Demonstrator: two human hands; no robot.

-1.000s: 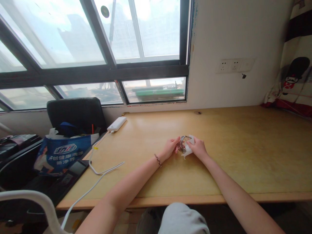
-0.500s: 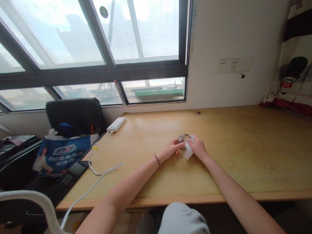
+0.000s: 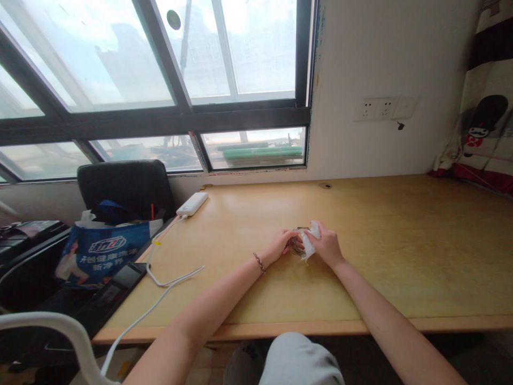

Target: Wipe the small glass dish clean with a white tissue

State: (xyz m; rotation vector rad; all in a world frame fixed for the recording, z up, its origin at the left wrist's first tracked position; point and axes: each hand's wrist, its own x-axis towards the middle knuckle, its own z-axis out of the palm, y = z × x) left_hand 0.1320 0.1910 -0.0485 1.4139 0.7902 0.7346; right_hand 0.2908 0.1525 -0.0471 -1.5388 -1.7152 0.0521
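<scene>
Change since a second ago: both hands have sunk a little toward the counter [image 3: 360, 256]; the white tissue [image 3: 309, 243], which stood above the small object, now lies across its right side, and the left fingers have closed in over its left edge.
Left hand [image 3: 280, 245]: fingers curled round the left side of a small glinting object [image 3: 295, 243], pinching it steady; a beaded bracelet [image 3: 258, 263] sits on the wrist.
Right hand [image 3: 327, 246]: closed on the tissue, pressing it against the object with thumb and fingertips.
Object: held between the two hands just above, or resting on, the middle of the counter; too small and too covered to tell what it is, though it looks like metal or glass.
Step in hand: by the look of it, wiping the object with the tissue, one hand holding and the other rubbing.
Next move, as a judgement: it calls for a firm left pinch while the object is turned, so that an unwiped side meets the tissue.
Surface: pale wood, bare around the hands; a white power bank [image 3: 192, 203] lies at its far left with a white cable [image 3: 168, 280] trailing off the edge.
Room: a wide window [image 3: 160, 80] behind, a wall socket [image 3: 387, 108] to the right, a black chair [image 3: 124, 187] with a blue bag [image 3: 102, 251] at left.
</scene>
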